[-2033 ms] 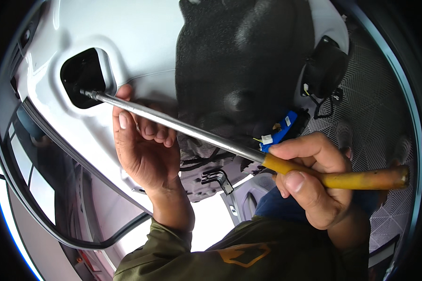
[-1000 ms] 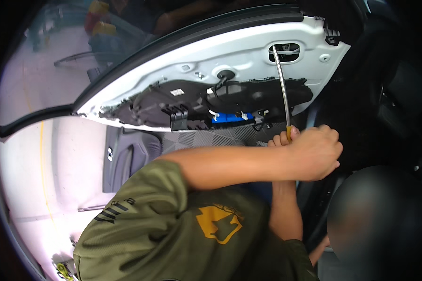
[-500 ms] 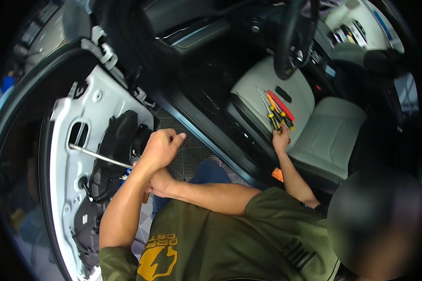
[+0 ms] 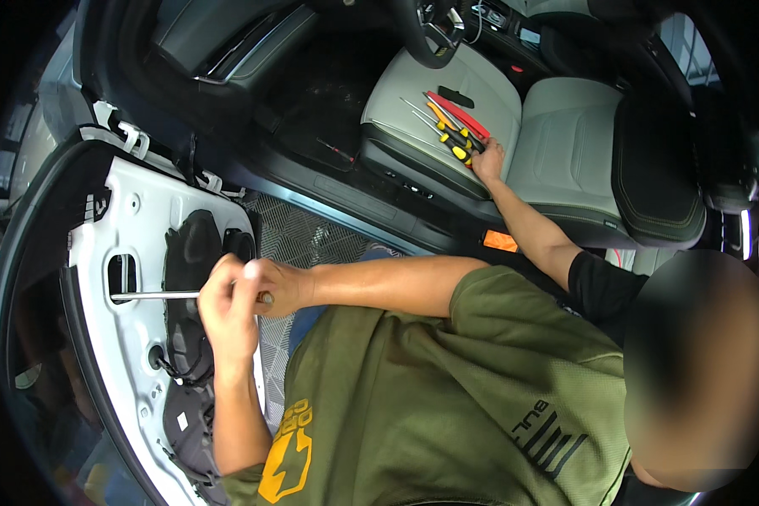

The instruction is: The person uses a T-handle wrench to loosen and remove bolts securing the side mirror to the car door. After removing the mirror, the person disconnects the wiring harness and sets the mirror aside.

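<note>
A slim metal rod [image 4: 156, 296] runs sideways, its far end at the oval opening [image 4: 124, 271] in the white inner door shell. Its near end passes behind my hands. My right hand [image 4: 287, 287] is closed around that near part, where a brownish end shows. In front of it, my left hand [image 4: 230, 316] has curled fingers and a smeared thumb. What the left fingers hold, if anything, is hidden. Another person's hand [image 4: 489, 158] lies on yellow-and-black handled screwdrivers [image 4: 455, 148] on the light grey seat [image 4: 493, 76].
The opened car door [image 4: 135, 337] has black lining and cables along its inner side. A red strip tool [image 4: 460, 115] and a black flat piece [image 4: 455, 96] also lie on the seat. A thin red tool [image 4: 337, 150] is on the footwell floor. An orange item [image 4: 499, 241] sits by the sill.
My left hand has come down and left over the rod. The rod has gone from slanted to nearly level. The view has shifted; the other person's hand stays at the tools.
</note>
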Motion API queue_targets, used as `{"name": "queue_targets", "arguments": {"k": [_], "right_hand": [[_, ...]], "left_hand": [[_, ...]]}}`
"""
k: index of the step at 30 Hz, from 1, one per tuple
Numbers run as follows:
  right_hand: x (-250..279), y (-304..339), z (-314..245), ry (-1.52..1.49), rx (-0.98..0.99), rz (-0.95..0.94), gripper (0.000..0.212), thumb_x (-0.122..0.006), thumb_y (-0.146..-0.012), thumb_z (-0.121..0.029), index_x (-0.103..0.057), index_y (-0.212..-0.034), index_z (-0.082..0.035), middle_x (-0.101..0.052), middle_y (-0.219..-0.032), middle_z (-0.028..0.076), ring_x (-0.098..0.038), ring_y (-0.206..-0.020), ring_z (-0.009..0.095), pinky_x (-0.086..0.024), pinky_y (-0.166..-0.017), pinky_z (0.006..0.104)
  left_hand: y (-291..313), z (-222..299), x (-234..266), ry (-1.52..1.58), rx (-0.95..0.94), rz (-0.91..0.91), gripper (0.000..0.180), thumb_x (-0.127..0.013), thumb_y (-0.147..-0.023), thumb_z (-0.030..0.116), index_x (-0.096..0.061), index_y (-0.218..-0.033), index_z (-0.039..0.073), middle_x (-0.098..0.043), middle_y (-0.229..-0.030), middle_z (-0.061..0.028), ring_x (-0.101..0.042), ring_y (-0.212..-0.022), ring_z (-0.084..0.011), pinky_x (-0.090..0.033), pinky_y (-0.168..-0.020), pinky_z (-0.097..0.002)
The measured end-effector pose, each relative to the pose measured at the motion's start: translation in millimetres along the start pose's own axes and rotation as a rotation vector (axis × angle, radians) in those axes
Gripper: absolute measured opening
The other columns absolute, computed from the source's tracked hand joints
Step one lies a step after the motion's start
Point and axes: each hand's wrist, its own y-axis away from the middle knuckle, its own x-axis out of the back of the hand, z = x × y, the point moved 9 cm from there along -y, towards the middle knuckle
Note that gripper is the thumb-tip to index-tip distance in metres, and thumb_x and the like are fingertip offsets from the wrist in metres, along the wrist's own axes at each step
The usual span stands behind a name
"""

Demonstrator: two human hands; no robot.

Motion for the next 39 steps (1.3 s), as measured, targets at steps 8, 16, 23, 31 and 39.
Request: {"name": "queue_targets", "arguments": {"k": [8, 16, 23, 31, 39], "right_hand": [[-21.8, -15.7, -67.1, 0.356, 0.082, -0.332, 0.043, -0.054, -0.091, -0.021, -0.043, -0.128, -0.003, -0.06, -0.08, 0.015, -0.061, -0.077, 0.034, -0.048, -0.071, 0.0431], [-26.2, -10.8, -80.3, 0.484, -0.074, -0.341, 0.058, -0.06, -0.084, -0.016, -0.038, -0.136, -0.004, -0.055, -0.1, 0.015, -0.055, -0.093, 0.031, -0.045, -0.08, 0.0401], [0.3, 64.1, 4.2, -0.835, -1.225, -0.033, 0.06, -0.061, -0.087, -0.019, -0.033, -0.137, 0.001, -0.054, -0.118, 0.02, -0.06, -0.1, 0.028, -0.052, -0.084, 0.0406], [136.9, 153.3, 196.8, 0.433, -1.497, -0.235, 0.081, -0.052, -0.077, -0.014, -0.014, -0.148, -0.003, -0.056, -0.122, 0.024, -0.066, -0.089, 0.031, -0.057, -0.066, 0.0389], [105.8, 143.7, 215.1, 0.332, -1.533, -0.443, 0.041, -0.054, -0.083, -0.019, -0.053, -0.119, 0.0, -0.062, -0.106, 0.014, -0.065, -0.086, 0.023, -0.055, -0.065, 0.0375]], "left_hand": [[96.4, -80.2, 111.6, 0.097, 0.26, 0.503, 0.027, -0.056, -0.095, 0.026, -0.054, -0.104, 0.001, -0.044, -0.063, 0.0033, -0.042, -0.053, -0.004, -0.04, -0.046, -0.0186], [75.8, -95.8, 89.0, 0.477, 0.248, 0.253, 0.026, -0.053, -0.097, 0.025, -0.06, -0.092, 0.001, -0.046, -0.063, 0.0016, -0.042, -0.054, -0.0056, -0.041, -0.051, -0.0213], [61.4, -95.6, 83.6, 0.563, 0.235, 0.358, 0.026, -0.053, -0.097, 0.024, -0.059, -0.09, -0.001, -0.048, -0.064, -0.0005, -0.046, -0.057, -0.0081, -0.042, -0.055, -0.0236], [69.3, -98.6, 88.2, 0.572, 0.27, 0.461, 0.027, -0.053, -0.096, 0.024, -0.058, -0.089, -0.001, -0.049, -0.064, -0.0022, -0.048, -0.056, -0.0107, -0.043, -0.056, -0.0243], [91.2, -97.4, 108.9, 0.49, 0.292, 0.43, 0.026, -0.054, -0.096, 0.022, -0.062, -0.09, -0.002, -0.048, -0.062, -0.0006, -0.047, -0.055, -0.0094, -0.044, -0.055, -0.0248]]}}
